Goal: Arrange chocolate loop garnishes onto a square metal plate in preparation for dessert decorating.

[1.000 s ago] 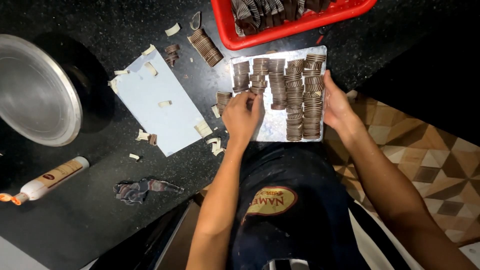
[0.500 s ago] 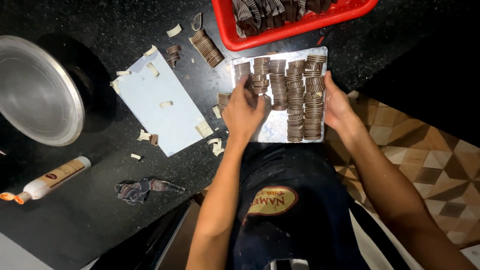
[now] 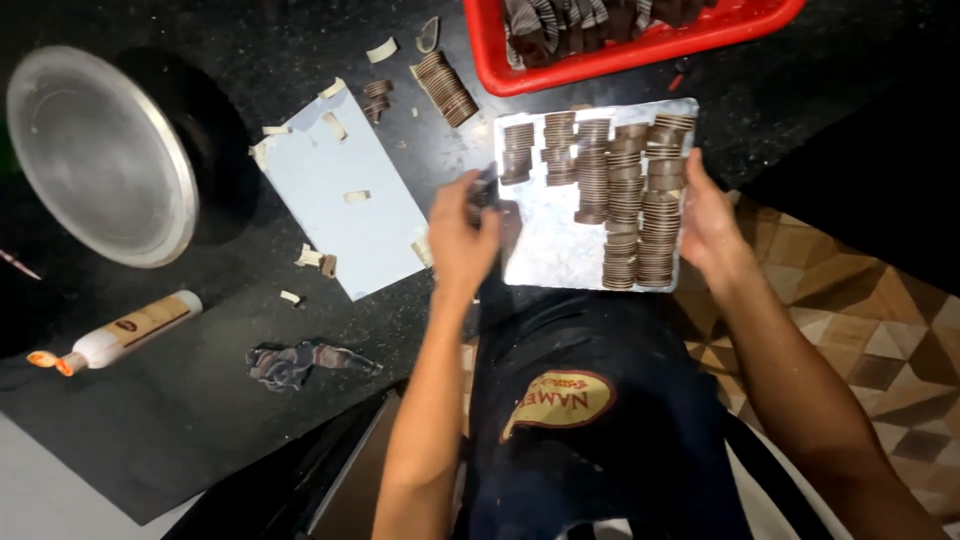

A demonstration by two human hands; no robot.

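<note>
A shiny metal tray (image 3: 548, 250) lies at the counter's near edge, carrying rows of stacked brown round discs (image 3: 625, 190). My left hand (image 3: 462, 232) is at the tray's left edge, fingers closed around a short stack of the brown discs (image 3: 484, 188). My right hand (image 3: 706, 224) grips the tray's right edge beside the longest rows. A loose stack of discs (image 3: 445, 88) lies on the black counter beyond the tray.
A red plastic basket (image 3: 640, 45) holding more brown pieces sits behind the tray. A pale blue card (image 3: 345, 195) with paper scraps lies left of it. Farther left are a round metal plate (image 3: 95, 155), a squeeze bottle (image 3: 125, 332) and a crumpled wrapper (image 3: 300, 362).
My left hand has moved left from the tray's discs to its left edge, taking a short stack along. The right hand stays on the right edge.
</note>
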